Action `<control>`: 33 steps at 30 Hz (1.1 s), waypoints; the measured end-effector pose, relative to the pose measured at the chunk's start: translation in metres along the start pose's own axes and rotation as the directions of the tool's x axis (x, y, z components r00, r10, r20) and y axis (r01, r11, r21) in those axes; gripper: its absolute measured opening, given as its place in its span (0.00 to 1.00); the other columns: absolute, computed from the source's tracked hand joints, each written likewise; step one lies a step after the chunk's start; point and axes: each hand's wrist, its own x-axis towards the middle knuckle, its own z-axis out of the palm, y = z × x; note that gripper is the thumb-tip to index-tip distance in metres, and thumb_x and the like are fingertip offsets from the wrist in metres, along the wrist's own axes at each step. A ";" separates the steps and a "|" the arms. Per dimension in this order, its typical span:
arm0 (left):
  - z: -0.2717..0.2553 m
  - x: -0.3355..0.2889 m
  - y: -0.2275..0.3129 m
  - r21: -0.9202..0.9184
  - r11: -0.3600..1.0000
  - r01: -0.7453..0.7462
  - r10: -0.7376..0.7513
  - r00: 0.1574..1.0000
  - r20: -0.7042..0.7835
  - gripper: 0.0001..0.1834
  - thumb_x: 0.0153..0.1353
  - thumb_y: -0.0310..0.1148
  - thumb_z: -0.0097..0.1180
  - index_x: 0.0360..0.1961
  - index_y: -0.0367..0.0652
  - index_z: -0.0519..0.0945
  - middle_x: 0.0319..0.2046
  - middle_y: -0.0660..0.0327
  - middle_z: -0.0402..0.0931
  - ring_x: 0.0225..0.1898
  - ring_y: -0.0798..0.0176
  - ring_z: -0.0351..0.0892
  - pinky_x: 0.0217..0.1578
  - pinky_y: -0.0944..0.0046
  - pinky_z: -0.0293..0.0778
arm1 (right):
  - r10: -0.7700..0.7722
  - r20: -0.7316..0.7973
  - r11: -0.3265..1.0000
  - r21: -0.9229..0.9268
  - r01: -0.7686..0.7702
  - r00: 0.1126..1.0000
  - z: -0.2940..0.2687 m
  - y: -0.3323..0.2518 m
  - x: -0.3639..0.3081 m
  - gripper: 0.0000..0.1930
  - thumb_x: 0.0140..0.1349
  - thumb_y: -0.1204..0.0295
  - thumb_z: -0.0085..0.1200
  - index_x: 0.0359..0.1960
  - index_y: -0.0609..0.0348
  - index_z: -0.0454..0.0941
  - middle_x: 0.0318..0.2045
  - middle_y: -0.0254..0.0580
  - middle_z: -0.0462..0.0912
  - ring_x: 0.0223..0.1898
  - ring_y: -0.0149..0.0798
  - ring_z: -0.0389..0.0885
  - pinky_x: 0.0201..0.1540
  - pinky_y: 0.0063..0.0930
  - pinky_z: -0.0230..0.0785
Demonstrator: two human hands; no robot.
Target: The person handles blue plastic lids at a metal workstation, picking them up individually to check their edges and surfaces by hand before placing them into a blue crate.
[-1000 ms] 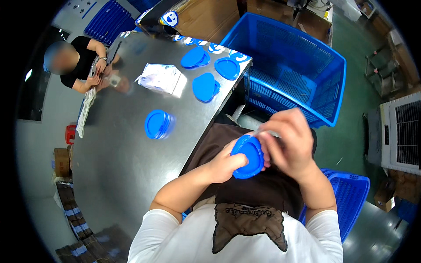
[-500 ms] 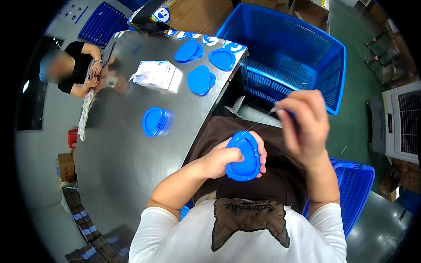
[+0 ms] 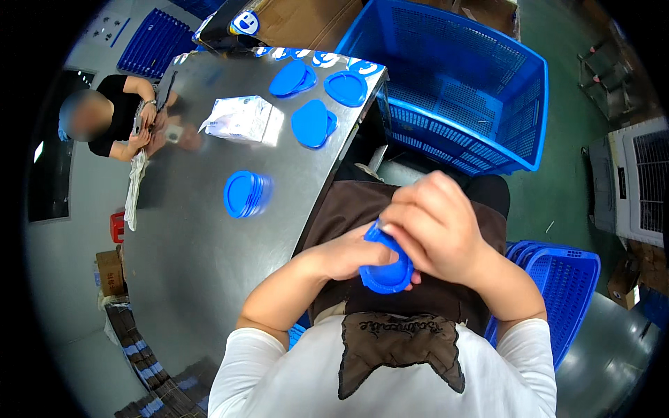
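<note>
A blue rounded plastic lid (image 3: 387, 275) with a raised rim lies over my lap in my left hand (image 3: 345, 253), whose thumb presses on its inner face while the fingers wrap behind. Closed in a pinch, my right hand (image 3: 439, 226) is at the lid's upper rim. Whatever small thing its fingertips hold is hidden by the fingers. To the left, a short stack of blue lids (image 3: 240, 195) rests on the steel table (image 3: 188, 251). More lids lie near the far corner: two overlapping ones (image 3: 287, 78), a single lid (image 3: 346, 88), and another overlapping pair (image 3: 310, 125).
A white box-shaped packet (image 3: 233, 120) sits mid-table. Beyond the table's right edge stands a large blue crate (image 3: 453, 42). Nested blue baskets (image 3: 568, 279) stand at my right side. Another person (image 3: 115, 115) works at the far left of the table.
My right hand has come down and left from the air onto the lid's upper rim. Earlier it pinched a small pale bit with a thin strand running to the lid.
</note>
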 end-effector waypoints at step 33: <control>-0.012 0.004 -0.015 -0.294 0.956 0.004 0.025 0.995 0.097 0.44 0.64 0.72 0.20 0.52 0.42 0.69 0.33 0.52 0.75 0.29 0.52 0.80 0.31 0.56 0.79 | 0.044 0.093 0.999 -0.024 -0.042 0.995 -0.002 0.007 -0.002 0.10 0.48 0.72 0.64 0.32 0.54 0.77 0.35 0.38 0.76 0.37 0.42 0.73 0.38 0.35 0.62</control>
